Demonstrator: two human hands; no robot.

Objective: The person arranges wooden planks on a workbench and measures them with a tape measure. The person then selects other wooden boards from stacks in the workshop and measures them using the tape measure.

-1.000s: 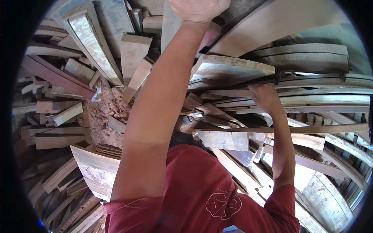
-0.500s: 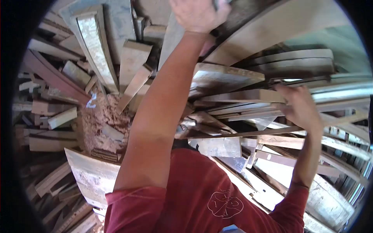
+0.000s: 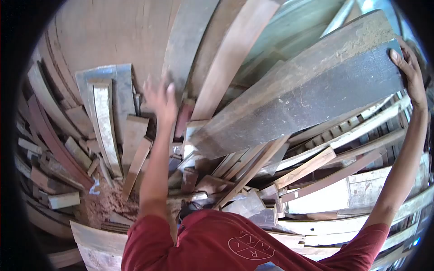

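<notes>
My right hand [image 3: 412, 74] grips the far right end of a long, wide dark board [image 3: 303, 95], thumb on its face and fingers behind the edge. The board slants up to the right, with a dusty, lighter upper edge. Its lower left end lies among other wood pieces near the middle. My left hand [image 3: 160, 98] is raised at the left with fingers spread, slightly blurred, holding nothing. It is in front of a grey upright board [image 3: 187, 40], and whether it touches it I cannot tell. A pale brown plank [image 3: 237, 54] leans between the grey board and the dark one.
Many wood offcuts lie at the left around a patch of reddish sawdust [image 3: 106, 203]. A whitish narrow piece [image 3: 104, 126] stands near a bluish panel [image 3: 124, 95]. Long strips, including a pale board [image 3: 316, 196], are stacked at the lower right, below the dark board.
My right hand has moved up and right and now holds the dark board, raised at its right end. My left hand has moved down and left from the top edge. The view has shifted.
</notes>
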